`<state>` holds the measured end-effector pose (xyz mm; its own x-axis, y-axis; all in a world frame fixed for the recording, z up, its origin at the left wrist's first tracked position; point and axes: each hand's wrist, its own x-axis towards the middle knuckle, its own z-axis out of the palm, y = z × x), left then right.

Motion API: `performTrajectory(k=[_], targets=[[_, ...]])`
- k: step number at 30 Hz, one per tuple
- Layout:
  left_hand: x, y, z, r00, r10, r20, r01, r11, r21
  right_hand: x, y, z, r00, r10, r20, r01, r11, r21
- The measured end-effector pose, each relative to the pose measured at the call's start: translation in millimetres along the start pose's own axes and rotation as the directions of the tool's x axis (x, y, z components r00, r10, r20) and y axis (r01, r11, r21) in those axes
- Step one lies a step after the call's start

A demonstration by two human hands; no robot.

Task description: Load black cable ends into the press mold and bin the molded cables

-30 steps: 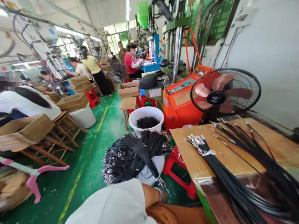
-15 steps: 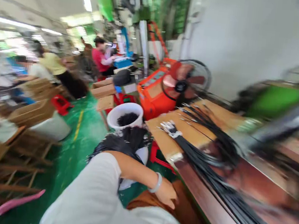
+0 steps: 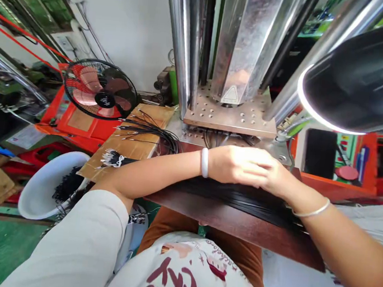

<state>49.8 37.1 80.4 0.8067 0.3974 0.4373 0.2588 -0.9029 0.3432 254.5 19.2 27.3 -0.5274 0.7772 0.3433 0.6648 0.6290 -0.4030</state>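
My left hand (image 3: 240, 166), with a pale bangle at the wrist, reaches across in front of the metal press (image 3: 231, 115). Its fingers are stretched out and overlap my right hand (image 3: 281, 179), whose own fingers are mostly hidden. I see nothing held in the left hand; what the right one has is out of sight. Below both hands a bundle of black cables (image 3: 236, 199) lies along the brown bench (image 3: 202, 210). Its tied end, with white tips (image 3: 112, 158), rests at the left. More loose black cables (image 3: 158, 133) fan out on the cardboard (image 3: 140, 150).
A black lamp (image 3: 360, 83) hangs at the upper right. An orange tray (image 3: 340, 182) holds a phone and small items. On the left are a black-framed fan (image 3: 100, 92) on an orange machine and a white bucket (image 3: 38, 187) with black pieces inside.
My view has swung right, from the room and aisle to the press. The left hand has risen from beside my lap to above the bench; the right hand has come into view.
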Motion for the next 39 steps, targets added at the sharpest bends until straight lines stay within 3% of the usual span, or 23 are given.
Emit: performTrajectory(k=[2, 4, 6, 7, 11, 15, 16, 19, 21, 23, 28, 32, 34, 36, 39], targets=[[-2.5, -17.6, 11.0, 0.996, -0.026, -0.083, 0.013, 0.988, -0.151, -0.5, 20.9, 2.4, 0.995, -0.018, 0.101, 0.027, 0.995, -0.094], [-9.7, -35.0, 16.5, 0.957, -0.198, -0.210, 0.127, 0.942, -0.309, -12.4, 34.0, 5.7, 0.987, -0.011, 0.162, 0.036, 0.988, -0.148], [-16.0, -47.0, 18.9, 0.911, -0.339, -0.235, 0.234, 0.894, -0.382, -28.7, 32.2, 11.0, 0.988, 0.001, 0.151, 0.018, 0.992, -0.125], [-18.0, -50.6, 19.9, 0.908, -0.361, -0.213, 0.262, 0.885, -0.384, -36.2, 25.9, 13.5, 0.991, 0.011, 0.136, 0.003, 0.995, -0.100], [-18.6, -56.6, 25.4, 0.927, -0.336, -0.164, 0.274, 0.910, -0.312, -47.5, -12.3, 15.1, 0.991, 0.079, 0.110, -0.081, 0.997, 0.008], [-16.2, -57.5, 28.1, 0.932, -0.320, -0.171, 0.245, 0.903, -0.354, -26.5, -26.6, 12.6, 0.955, 0.262, -0.137, -0.230, 0.950, 0.212], [-16.2, -56.6, 27.5, 0.932, -0.326, -0.159, 0.247, 0.892, -0.379, -19.7, -25.1, 14.3, 0.941, 0.308, -0.144, -0.252, 0.916, 0.312], [-18.0, -51.5, 23.5, 0.935, -0.333, -0.124, 0.249, 0.862, -0.442, -5.6, -17.5, 23.8, 0.917, 0.398, 0.043, -0.346, 0.735, 0.584], [-19.6, -48.0, 20.4, 0.945, -0.313, -0.097, 0.233, 0.851, -0.470, -3.6, -14.1, 29.3, 0.878, 0.467, 0.107, -0.430, 0.668, 0.608], [-20.0, -45.8, 18.3, 0.953, -0.288, -0.093, 0.215, 0.860, -0.463, -5.3, -13.6, 31.3, 0.862, 0.503, 0.072, -0.450, 0.690, 0.567], [-16.5, -42.9, 20.4, 0.951, -0.280, -0.134, 0.210, 0.898, -0.386, -11.8, -20.5, 24.7, 0.905, 0.424, 0.008, -0.368, 0.776, 0.512], [-18.3, -39.9, 25.2, 0.936, -0.282, -0.209, 0.196, 0.914, -0.355, -24.8, -22.1, 16.5, 0.855, 0.496, -0.153, -0.418, 0.833, 0.362], [-21.5, -38.8, 29.1, 0.933, -0.301, -0.197, 0.221, 0.912, -0.346, -36.2, -19.6, 12.2, 0.866, 0.449, -0.222, -0.397, 0.885, 0.241], [-24.4, -37.2, 33.8, 0.943, -0.302, -0.141, 0.243, 0.912, -0.331, -49.4, -16.9, 5.9, 0.903, 0.386, -0.189, -0.355, 0.918, 0.178], [-25.3, -33.0, 38.2, 0.962, -0.256, -0.090, 0.220, 0.929, -0.296, -69.7, -17.7, -8.7, 0.952, 0.303, -0.043, -0.291, 0.940, 0.180]])
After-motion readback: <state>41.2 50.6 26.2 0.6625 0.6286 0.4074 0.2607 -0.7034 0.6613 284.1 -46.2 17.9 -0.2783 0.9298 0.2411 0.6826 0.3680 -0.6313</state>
